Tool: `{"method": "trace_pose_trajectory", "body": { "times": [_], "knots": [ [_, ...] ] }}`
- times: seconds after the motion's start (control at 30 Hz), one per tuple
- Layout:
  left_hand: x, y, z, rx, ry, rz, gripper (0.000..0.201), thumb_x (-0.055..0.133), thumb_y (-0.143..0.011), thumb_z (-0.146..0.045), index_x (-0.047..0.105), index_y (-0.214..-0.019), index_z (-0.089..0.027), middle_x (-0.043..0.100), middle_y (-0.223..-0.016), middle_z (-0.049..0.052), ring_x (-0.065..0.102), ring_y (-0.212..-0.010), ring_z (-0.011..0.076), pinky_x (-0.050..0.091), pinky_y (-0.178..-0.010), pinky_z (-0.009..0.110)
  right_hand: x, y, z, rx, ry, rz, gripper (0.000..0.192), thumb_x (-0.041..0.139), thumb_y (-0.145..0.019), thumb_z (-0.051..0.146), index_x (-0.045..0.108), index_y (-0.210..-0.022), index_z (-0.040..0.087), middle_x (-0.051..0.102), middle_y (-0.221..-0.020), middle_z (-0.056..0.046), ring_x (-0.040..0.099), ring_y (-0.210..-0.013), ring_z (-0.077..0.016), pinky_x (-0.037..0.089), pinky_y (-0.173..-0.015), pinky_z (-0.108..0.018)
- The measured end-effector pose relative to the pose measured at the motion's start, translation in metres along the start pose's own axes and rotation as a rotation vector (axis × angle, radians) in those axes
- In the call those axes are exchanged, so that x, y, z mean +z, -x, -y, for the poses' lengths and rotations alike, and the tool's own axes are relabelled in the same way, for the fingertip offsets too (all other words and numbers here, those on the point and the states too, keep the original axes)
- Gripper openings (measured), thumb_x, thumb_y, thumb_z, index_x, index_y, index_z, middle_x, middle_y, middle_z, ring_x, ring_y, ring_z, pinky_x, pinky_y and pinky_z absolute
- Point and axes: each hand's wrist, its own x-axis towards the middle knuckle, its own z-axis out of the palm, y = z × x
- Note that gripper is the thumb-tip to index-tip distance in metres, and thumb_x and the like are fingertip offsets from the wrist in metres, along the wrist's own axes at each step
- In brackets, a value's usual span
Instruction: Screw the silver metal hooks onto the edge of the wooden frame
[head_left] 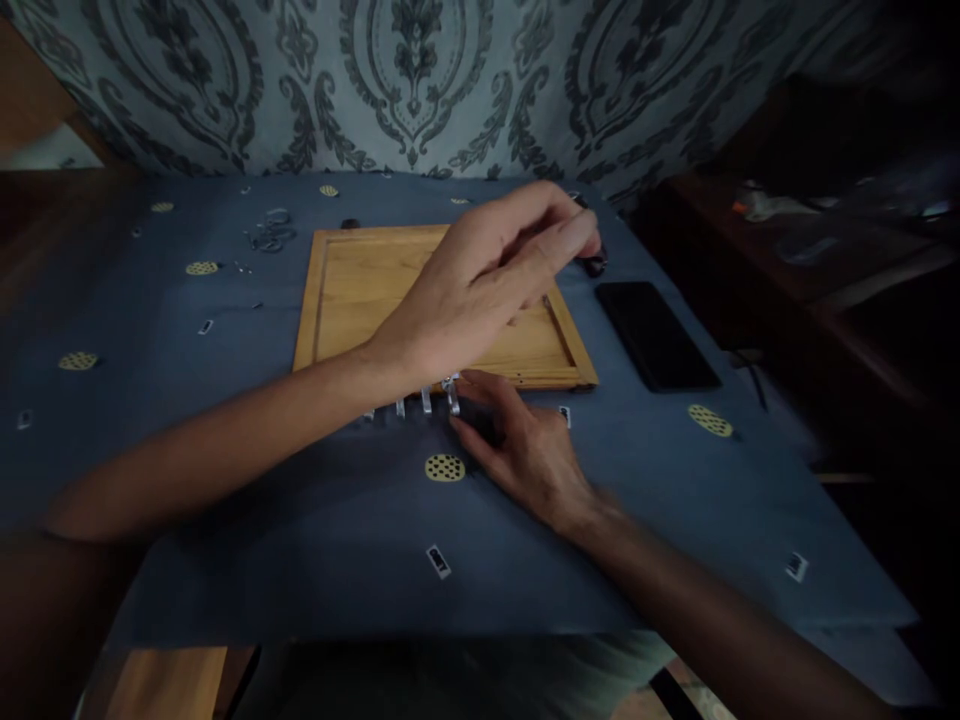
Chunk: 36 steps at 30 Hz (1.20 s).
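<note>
My left hand is raised over the wooden board, reaching across it to the right. Its fingers are closed together, and whatever they might hold is hidden. Just beyond the fingertips is a dark object, mostly covered by the hand; I cannot tell whether they touch. At the board's front edge my right hand has its thumb and fingers around the rightmost small metal hook. Several similar metal hooks stick out along that edge to the left, partly behind my left forearm.
A black phone lies right of the board on the blue patterned tablecloth. Small metal pieces are gathered at the back left. A patterned curtain hangs behind the table, and a dark cluttered surface stands at the right.
</note>
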Motion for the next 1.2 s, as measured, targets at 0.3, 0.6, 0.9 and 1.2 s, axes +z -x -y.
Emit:
{"method": "trace_pose_trajectory", "body": {
  "times": [0.3,0.6,0.9,1.2],
  "knots": [
    [0.006,-0.006,0.004,0.013,0.166,-0.012,0.037,0.053,-0.098,-0.039,0.054,-0.068,-0.017,0.027,-0.052,-0.007,0.026,-0.046,0.0034,0.024,-0.046,0.021,0.0,-0.001,0.0,0.004,-0.009,0.002,0.034,0.059,-0.091,0.028,0.056,-0.125,0.021,0.081,-0.105,-0.004,0.07,-0.054,-0.0171,0.057,-0.059,-0.03],
    [-0.006,-0.011,0.002,-0.031,0.182,0.246,0.044,0.045,-0.101,-0.042,0.058,-0.068,-0.016,0.026,-0.044,-0.008,0.023,-0.038,0.0037,0.021,-0.045,0.024,0.001,0.0,0.0,-0.014,0.004,-0.009,0.036,0.06,-0.092,0.029,0.055,-0.127,0.022,0.08,-0.105,-0.004,0.069,-0.051,-0.0162,0.057,-0.059,-0.03],
    [0.002,0.001,0.001,-0.005,0.018,0.013,0.024,0.047,-0.1,-0.029,0.057,-0.083,-0.017,0.037,-0.068,-0.004,0.032,-0.057,0.006,0.029,-0.053,0.022,0.002,0.0,-0.002,-0.002,-0.002,-0.017,0.038,0.06,-0.09,0.029,0.057,-0.127,0.023,0.081,-0.103,-0.004,0.071,-0.054,-0.0174,0.057,-0.059,-0.03],
    [0.004,-0.006,0.006,0.013,0.174,0.049,0.051,0.05,-0.093,-0.06,0.055,-0.067,-0.017,0.026,-0.049,-0.008,0.021,-0.044,0.0046,0.02,-0.045,0.025,0.0,-0.001,0.0,-0.023,0.01,-0.015,0.033,0.057,-0.092,0.029,0.057,-0.124,0.021,0.081,-0.104,-0.004,0.07,-0.053,-0.0159,0.057,-0.058,-0.029]
  ]
}}
